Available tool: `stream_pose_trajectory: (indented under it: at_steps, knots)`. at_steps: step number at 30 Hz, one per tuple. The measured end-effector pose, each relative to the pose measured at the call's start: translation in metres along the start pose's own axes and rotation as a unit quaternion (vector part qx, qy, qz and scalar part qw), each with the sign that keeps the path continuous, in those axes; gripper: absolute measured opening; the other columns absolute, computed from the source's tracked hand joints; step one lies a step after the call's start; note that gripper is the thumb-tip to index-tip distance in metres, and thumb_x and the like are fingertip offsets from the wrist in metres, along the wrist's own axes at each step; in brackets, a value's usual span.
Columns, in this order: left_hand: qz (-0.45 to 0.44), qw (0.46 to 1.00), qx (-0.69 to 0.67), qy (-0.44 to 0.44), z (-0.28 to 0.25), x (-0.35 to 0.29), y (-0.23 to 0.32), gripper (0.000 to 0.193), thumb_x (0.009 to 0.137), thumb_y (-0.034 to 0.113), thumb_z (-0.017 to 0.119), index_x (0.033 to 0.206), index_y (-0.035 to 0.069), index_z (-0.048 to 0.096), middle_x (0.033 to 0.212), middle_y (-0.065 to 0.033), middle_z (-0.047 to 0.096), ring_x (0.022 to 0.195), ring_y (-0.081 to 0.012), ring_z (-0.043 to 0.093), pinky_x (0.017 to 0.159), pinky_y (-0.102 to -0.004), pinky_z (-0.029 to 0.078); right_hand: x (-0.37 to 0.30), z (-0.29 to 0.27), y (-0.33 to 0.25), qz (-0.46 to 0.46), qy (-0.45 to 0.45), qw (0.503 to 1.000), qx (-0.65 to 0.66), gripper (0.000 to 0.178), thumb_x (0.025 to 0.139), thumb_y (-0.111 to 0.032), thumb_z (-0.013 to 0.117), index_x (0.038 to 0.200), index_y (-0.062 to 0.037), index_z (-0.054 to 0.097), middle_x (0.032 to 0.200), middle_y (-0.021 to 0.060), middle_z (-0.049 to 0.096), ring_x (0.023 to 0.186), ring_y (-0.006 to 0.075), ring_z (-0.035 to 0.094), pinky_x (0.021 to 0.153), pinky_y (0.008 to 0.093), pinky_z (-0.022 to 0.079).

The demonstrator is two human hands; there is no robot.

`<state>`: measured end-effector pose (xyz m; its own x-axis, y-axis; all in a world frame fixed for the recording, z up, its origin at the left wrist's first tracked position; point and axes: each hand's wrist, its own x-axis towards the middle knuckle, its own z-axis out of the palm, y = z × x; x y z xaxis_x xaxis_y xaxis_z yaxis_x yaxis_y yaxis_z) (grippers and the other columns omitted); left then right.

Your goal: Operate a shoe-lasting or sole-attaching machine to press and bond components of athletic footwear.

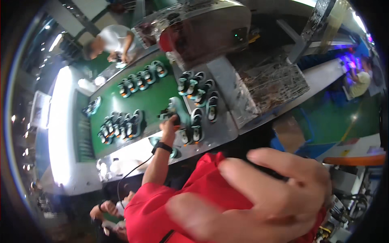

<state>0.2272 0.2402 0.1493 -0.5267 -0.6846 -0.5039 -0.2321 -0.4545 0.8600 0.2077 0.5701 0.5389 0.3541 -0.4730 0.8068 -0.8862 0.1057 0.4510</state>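
My left hand (pixel 169 123), with a black band and a thin cord at the wrist, reaches over the edge of the green work surface. Its fingers are closed on a pale teal and black shoe (pixel 177 106). Beside it, on the grey metal top, stand several dark sneakers (pixel 196 123) with white and teal soles and orange details. Large and blurred near the camera, my right hand (pixel 279 190) is raised in front of my red top, fingers apart and nothing in them.
More shoes stand in rows on the green belt (pixel 156 95), such as the far row (pixel 142 79) and the left row (pixel 120 125). A large machine (pixel 206 32) stands behind. Across the belt a person (pixel 111 42) handles something; another person's hand (pixel 108 207) shows at lower left.
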Motion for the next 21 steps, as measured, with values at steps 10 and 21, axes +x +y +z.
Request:
stream_pose_trajectory:
  at_steps: [10, 21]
  knots:
    - [0.006, 0.998, 0.021, 0.051, -0.013, 0.144, 0.006, 0.025, 0.075, 0.011, 0.073, 0.09, -0.005, 0.064, 0.078, -0.0113, 0.066, 0.063, -0.0198, 0.063, 0.055, -0.032, 0.051, 0.019, 0.109, 0.184, 0.206, -0.237, 0.949, 0.018, 0.036, 0.091, -0.01, 0.06, 0.124, 0.0035, 0.055, 0.129, 0.0226, 0.055, 0.117, 0.0307, 0.056, 0.096, 0.0394, 0.047]
    - [0.235, 0.907, 0.344, 0.06, 0.066, 0.291, 0.051, 0.056, 0.071, 0.026, 0.071, 0.114, -0.002, 0.051, 0.098, -0.0255, 0.066, 0.094, -0.0435, 0.063, 0.08, -0.0477, 0.051, -0.013, 0.319, 0.356, 0.438, -0.432, 0.787, 0.036, 0.069, 0.082, -0.023, 0.071, 0.141, -0.0049, 0.041, 0.112, 0.0132, 0.059, 0.09, 0.0196, 0.059, 0.078, 0.0328, 0.047]
